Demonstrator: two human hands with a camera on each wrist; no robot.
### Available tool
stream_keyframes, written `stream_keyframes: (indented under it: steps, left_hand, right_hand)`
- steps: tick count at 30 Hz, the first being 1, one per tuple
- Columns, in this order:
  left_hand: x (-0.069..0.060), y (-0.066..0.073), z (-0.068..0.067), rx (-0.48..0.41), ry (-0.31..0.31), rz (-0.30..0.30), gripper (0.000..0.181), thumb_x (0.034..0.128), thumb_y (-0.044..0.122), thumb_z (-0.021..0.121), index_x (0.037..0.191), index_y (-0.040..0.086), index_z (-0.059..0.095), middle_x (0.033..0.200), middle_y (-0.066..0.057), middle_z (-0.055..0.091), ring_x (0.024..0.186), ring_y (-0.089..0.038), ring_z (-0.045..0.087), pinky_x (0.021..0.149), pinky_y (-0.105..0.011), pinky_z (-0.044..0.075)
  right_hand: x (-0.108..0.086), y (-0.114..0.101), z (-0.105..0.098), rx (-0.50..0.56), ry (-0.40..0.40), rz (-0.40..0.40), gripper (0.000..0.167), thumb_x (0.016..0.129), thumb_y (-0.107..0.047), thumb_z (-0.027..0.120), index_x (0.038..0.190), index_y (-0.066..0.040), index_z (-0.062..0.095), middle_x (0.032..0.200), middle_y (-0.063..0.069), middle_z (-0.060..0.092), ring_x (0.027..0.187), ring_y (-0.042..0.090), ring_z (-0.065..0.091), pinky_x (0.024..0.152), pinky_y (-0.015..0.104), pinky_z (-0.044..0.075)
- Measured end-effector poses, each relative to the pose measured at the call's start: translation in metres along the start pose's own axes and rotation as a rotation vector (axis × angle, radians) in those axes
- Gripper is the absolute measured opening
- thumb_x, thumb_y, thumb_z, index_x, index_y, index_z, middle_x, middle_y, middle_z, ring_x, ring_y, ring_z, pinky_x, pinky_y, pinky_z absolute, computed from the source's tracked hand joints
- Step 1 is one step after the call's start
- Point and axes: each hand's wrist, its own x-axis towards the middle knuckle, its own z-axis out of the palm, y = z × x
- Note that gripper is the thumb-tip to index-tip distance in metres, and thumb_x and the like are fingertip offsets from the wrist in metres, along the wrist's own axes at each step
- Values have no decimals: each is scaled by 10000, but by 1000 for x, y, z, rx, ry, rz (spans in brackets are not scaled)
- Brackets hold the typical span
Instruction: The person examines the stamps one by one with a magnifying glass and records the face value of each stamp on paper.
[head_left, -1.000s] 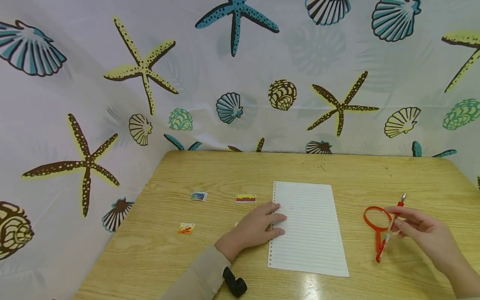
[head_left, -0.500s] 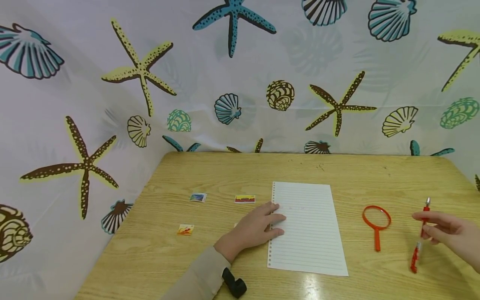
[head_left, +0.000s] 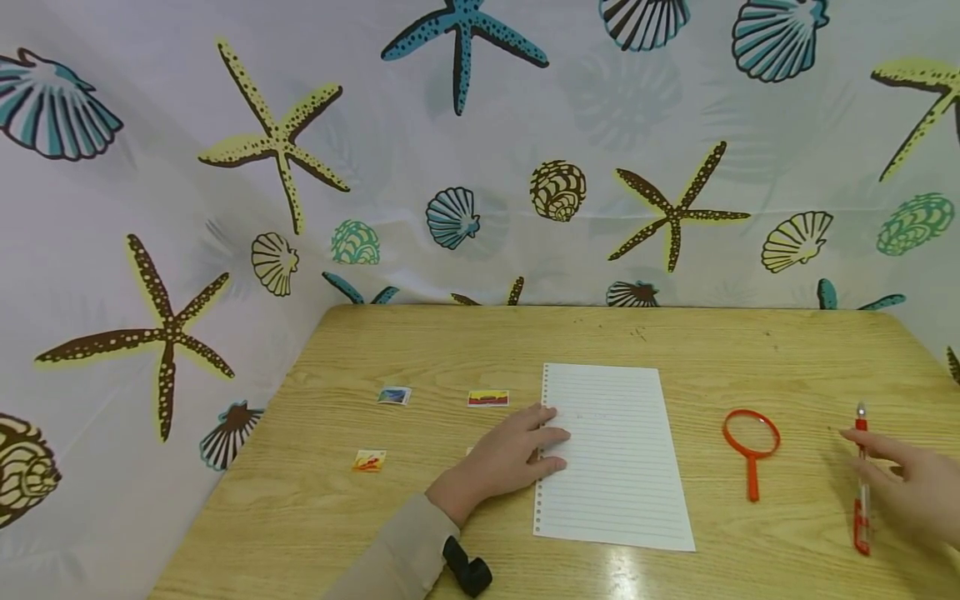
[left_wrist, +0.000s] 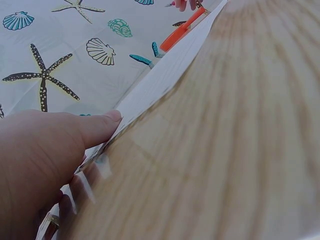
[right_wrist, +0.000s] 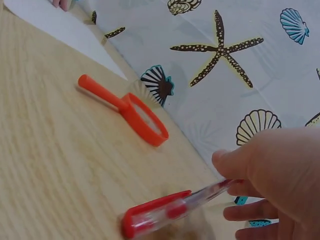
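Observation:
In the head view my left hand rests on the left edge of a lined, hole-punched sheet of paper, its fingers spread. The left wrist view shows the thumb against the paper's edge. At the right, my right hand holds a clear-and-red pen between thumb and index finger. Its metal-coloured end points away from me. The right wrist view shows the pen low near the tabletop, its other end hidden by the hand. Between paper and pen lies a red magnifying glass.
Several small picture cards lie left of the paper: a blue one, a red-and-yellow one and an orange one. A further one is mostly hidden by my left hand. A shell-patterned cloth stands behind the wooden table.
My right hand has carried the pen rightward, away from the magnifying glass. The pen has turned to point more straight ahead. My left hand has stayed on the paper.

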Motion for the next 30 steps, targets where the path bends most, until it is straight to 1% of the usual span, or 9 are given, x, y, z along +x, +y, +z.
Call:
stream_keyframes:
  steps: [3,4,5,7,13,17,25,28,30]
  left_hand:
    - [0,0,1,-3,3,5,435,920,397,566,1282,156,579,1419,-107,401,1345,-292,297,1082,-368,281]
    - [-1,0,1,-4,4,4,437,920,399,564,1283,157,578,1421,-105,399,1347,-290,294,1082,-369,279]
    - [-1,-1,1,-5,4,3,438,920,400,564,1285,157,577,1423,-104,397,1348,-288,292,1082,-371,279]
    - [-1,-1,2,-7,3,-1,440,921,401,562,1288,160,574,1428,-98,392,1352,-283,286,1084,-371,275]
    - [-1,-1,2,-10,-1,-8,444,922,408,558,1294,166,569,1435,-86,385,1355,-274,279,1086,-376,271]
    - [0,-1,2,-2,4,-2,443,921,408,560,1290,164,573,1429,-92,392,1351,-279,288,1083,-378,277]
    - [0,0,0,-3,-1,-12,442,920,407,561,1291,168,572,1433,-91,387,1353,-277,284,1085,-378,273]
    - [-1,0,0,-12,-7,-15,444,920,406,562,1294,167,570,1435,-91,384,1356,-275,278,1087,-378,269]
    - [-1,0,1,-15,-9,-15,444,920,404,562,1294,165,569,1435,-92,384,1356,-275,278,1087,-375,269]
  right_hand:
    - [1,-5,3,-54,-89,22,579,963,-380,495,1291,95,455,1080,415,522,618,400,589,616,537,501]
    - [3,-4,5,-62,-112,26,630,960,-420,481,1309,102,433,1111,423,501,756,473,587,654,560,490]
    - [4,-3,8,-71,-128,19,671,957,-444,473,1320,117,409,1215,449,403,909,545,533,739,625,443]
    - [6,0,13,-91,-167,19,745,953,-494,439,1350,130,354,1260,471,317,1092,629,341,844,702,319]
    - [7,2,23,-144,-196,21,783,961,-530,373,1375,131,302,1292,477,257,1178,616,240,920,730,156]
    - [8,5,29,-162,-216,25,764,971,-536,325,1382,108,312,1304,455,269,1217,592,219,924,741,96]
    - [9,6,32,-162,-250,61,787,961,-573,294,1393,84,305,1339,448,208,1246,591,148,903,747,107]
    - [10,3,32,-163,-258,67,788,959,-577,291,1412,67,271,1340,454,191,1234,602,151,891,750,123]
    - [10,1,32,-159,-242,65,784,961,-570,297,1428,57,235,1333,456,204,1218,606,176,883,753,134]
